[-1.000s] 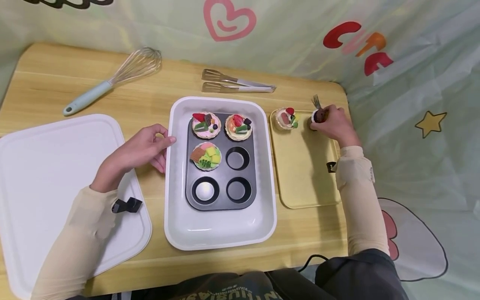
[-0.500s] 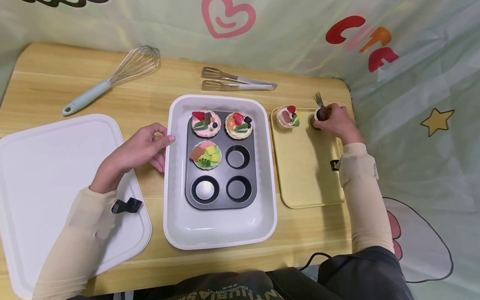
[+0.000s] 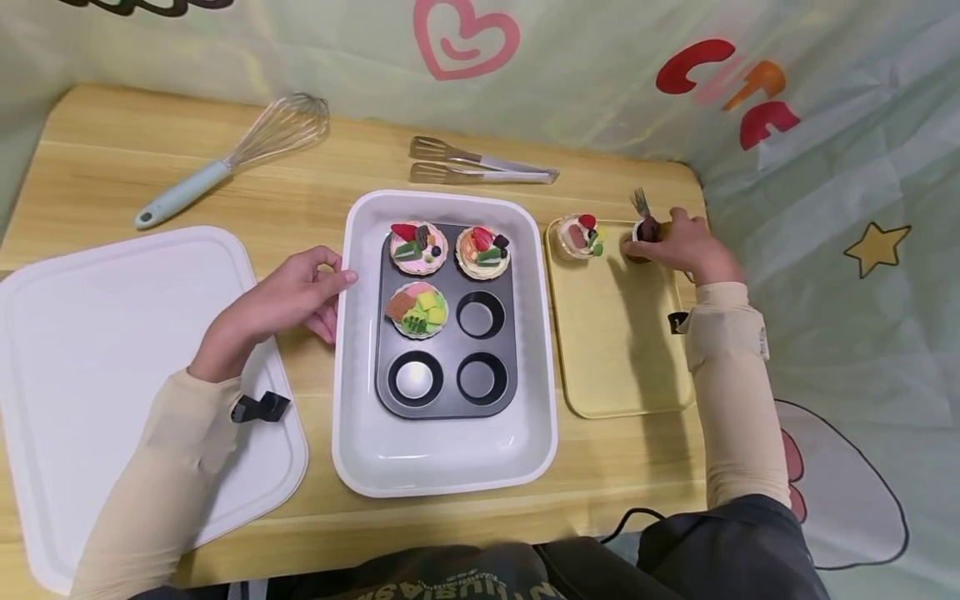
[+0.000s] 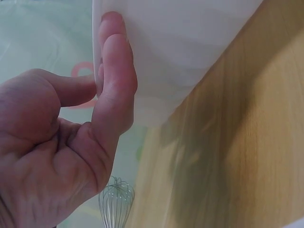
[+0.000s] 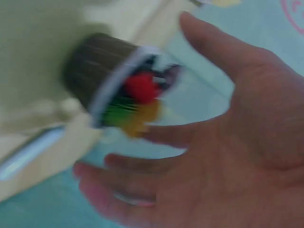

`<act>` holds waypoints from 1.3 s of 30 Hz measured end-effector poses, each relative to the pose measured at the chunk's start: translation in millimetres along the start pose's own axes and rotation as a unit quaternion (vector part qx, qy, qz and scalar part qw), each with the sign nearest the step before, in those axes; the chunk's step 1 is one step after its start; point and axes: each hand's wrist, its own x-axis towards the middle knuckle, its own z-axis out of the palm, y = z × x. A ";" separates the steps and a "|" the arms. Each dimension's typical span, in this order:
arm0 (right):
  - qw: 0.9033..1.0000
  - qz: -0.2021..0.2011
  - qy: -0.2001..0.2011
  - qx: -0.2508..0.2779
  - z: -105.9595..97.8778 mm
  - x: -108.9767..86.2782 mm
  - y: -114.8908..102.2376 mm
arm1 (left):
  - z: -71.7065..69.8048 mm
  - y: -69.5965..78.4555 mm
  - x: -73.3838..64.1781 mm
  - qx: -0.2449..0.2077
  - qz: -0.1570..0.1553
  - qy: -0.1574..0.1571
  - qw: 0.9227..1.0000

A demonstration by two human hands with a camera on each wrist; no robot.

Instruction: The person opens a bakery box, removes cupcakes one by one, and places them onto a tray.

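Observation:
My left hand (image 3: pixel 296 292) grips the left rim of a white tub (image 3: pixel 444 458), thumb over the edge and fingers along the outer wall, as the left wrist view shows. A dark muffin tin (image 3: pixel 446 408) lies in the tub, with three topped cupcakes in its upper cups. At the right, my right hand (image 3: pixel 693 246) is beside a brown-cased cupcake (image 5: pixel 102 71) on the yellow tray (image 3: pixel 607 358). Spread fingers and thumb stand around it in the right wrist view, a fingertip close to its red, green and orange topping. Another fruit-topped cupcake (image 3: pixel 579 237) sits left of it.
A whisk (image 3: pixel 225 162) lies at the back left and tongs (image 3: pixel 480 167) lie behind the tub. A large white tray (image 3: pixel 112 375) occupies the left side. Beyond the yellow tray stands a small fork-shaped piece (image 3: pixel 640 202). A printed curtain (image 3: pixel 585 75) borders the table.
My right hand has loosened from the brown-cased cupcake and shifted slightly right, leaving it at the yellow tray's back right corner. My left hand keeps its hold on the tub.

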 end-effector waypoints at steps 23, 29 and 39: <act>0.965 -0.185 0.185 -0.015 12.2 -89.2 -186.0 | -0.8 -0.5 2.6 0.003 -0.007 -0.008 1.000; 0.964 -0.195 0.177 -0.037 46.5 -98.1 -225.4 | -1.7 -0.5 1.0 0.000 -0.007 -0.006 1.000; 0.977 -0.185 0.081 -0.061 96.6 -102.6 -248.6 | -1.9 3.2 0.2 0.003 -0.004 -0.008 1.000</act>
